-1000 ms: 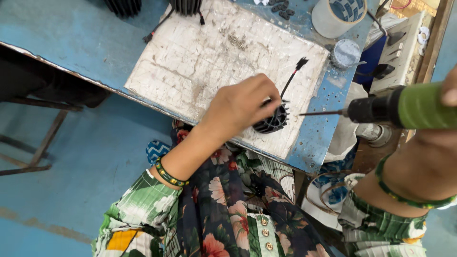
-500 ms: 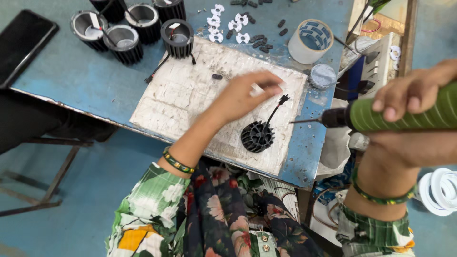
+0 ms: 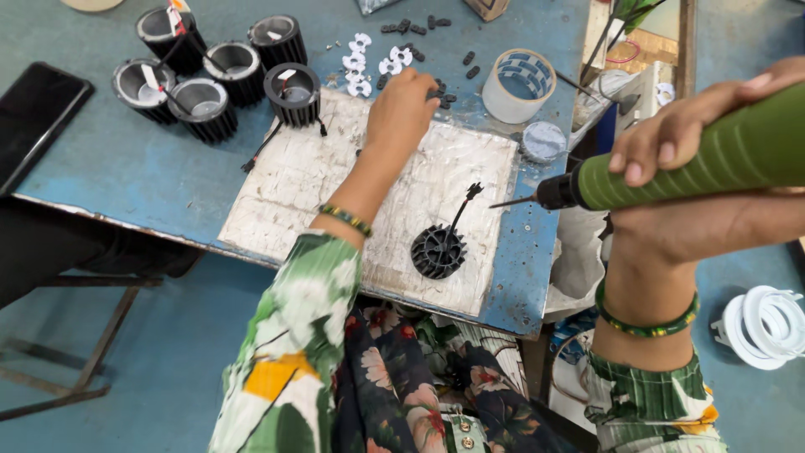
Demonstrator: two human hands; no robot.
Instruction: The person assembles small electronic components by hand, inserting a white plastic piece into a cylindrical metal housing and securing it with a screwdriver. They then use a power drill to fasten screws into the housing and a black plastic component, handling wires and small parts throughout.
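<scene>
Right hand (image 3: 696, 159) clamps the green screwdriver (image 3: 671, 172), lying sideways, bit pointing left.

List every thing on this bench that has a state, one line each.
Left hand: stretched out over the small black parts, fingers curled.
Right hand: gripping the green screwdriver, off the bench.
Screwdriver: level, tip pointing left, touching nothing.
Black heat sink: lying on the white mat, lead sticking up, unheld.
Five heat sinks: upright, open ends up.
Tape roll: lying flat.
Phone: screen dark.
</scene>
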